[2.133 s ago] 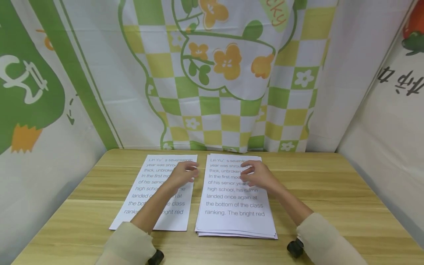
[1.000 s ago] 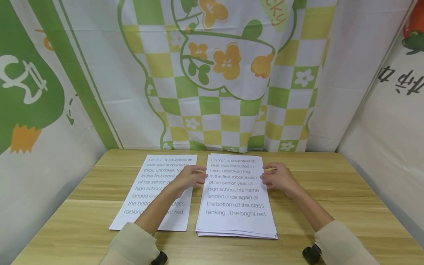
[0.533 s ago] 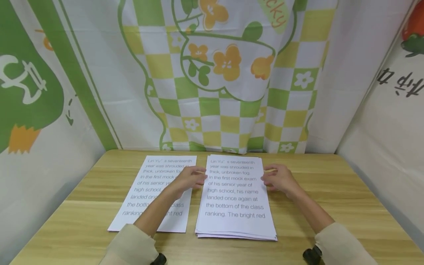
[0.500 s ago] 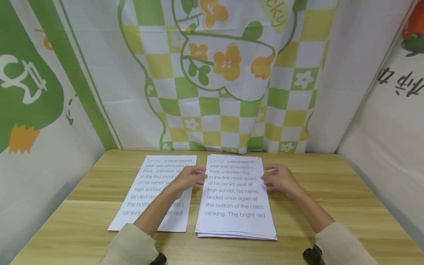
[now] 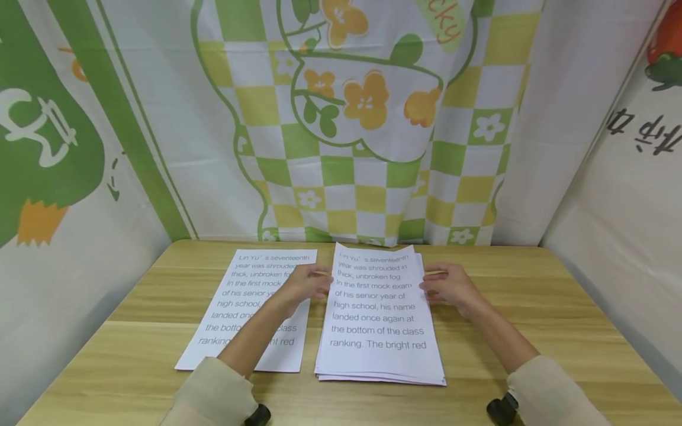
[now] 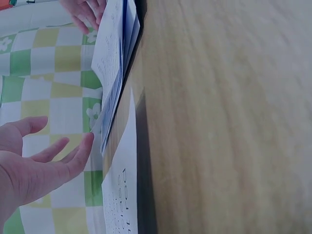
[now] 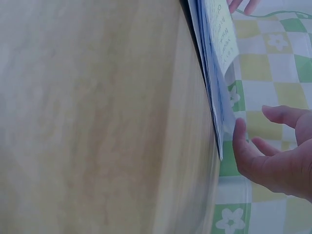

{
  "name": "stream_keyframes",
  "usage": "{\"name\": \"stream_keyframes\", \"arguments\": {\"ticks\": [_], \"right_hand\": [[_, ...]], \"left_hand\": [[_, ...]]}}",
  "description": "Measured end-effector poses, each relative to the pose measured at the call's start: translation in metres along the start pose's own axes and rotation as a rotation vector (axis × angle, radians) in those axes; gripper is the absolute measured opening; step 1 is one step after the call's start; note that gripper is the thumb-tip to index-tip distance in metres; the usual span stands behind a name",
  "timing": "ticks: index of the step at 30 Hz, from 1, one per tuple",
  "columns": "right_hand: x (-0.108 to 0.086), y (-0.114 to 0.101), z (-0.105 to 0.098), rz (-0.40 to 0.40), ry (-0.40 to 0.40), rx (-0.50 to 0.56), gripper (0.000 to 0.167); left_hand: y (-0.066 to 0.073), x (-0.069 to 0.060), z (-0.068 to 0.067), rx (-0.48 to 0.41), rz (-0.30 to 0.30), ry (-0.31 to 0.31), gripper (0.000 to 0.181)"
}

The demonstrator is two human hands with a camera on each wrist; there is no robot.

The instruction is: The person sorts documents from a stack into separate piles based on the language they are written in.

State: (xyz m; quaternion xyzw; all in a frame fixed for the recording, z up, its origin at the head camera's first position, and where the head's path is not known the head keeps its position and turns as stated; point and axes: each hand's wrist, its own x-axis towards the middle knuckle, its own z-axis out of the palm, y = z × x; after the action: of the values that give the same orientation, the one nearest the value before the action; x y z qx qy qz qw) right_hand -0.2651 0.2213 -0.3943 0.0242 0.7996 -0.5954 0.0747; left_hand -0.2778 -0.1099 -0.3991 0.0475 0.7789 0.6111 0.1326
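Observation:
A stack of printed sheets (image 5: pixel 379 361) lies on the table, its lower edges slightly uneven. Its top sheet (image 5: pixel 373 296) has both far corners bent upward. At the stack's left edge is my left hand (image 5: pixel 301 290), fingers loosely bent and thumb apart; in the left wrist view a fingertip (image 6: pixel 89 137) meets the paper's edge. My right hand (image 5: pixel 453 288) is at the opposite edge in the same loose shape. One of its fingertips (image 7: pixel 239 124) is at the raised sheet's side in the right wrist view. Neither hand pinches the paper.
Left of the stack lies another printed sheet or thin pile (image 5: pixel 266 355), partly under my left forearm. Both rest on a wooden table (image 5: pixel 522 284). A patterned curtain (image 5: pixel 367 201) hangs right behind the table's far edge, with cloth walls on both sides.
My right hand has moved right, off the stack's face to its edge, and the left hand shifted slightly right to the other edge. The top sheet's far corners have since bent upward.

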Motion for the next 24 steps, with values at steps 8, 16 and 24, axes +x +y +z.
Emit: {"name": "stream_keyframes", "arguments": {"ticks": [8,16,24], "right_hand": [[0.0026,-0.0002,0.0032,0.002,-0.005,0.01,0.053],[0.0001,0.0053,0.0023,0.03,-0.048,-0.017,0.059],[-0.0019,0.0067,0.0014,0.025,-0.068,-0.055,0.066]], "left_hand": [[0.0033,0.001,0.0036,0.012,-0.011,0.015,0.048],[-0.0007,0.0041,0.0041,-0.008,-0.07,0.01,0.052],[-0.0029,0.0049,0.0062,-0.002,-0.073,0.003,0.056]]}}
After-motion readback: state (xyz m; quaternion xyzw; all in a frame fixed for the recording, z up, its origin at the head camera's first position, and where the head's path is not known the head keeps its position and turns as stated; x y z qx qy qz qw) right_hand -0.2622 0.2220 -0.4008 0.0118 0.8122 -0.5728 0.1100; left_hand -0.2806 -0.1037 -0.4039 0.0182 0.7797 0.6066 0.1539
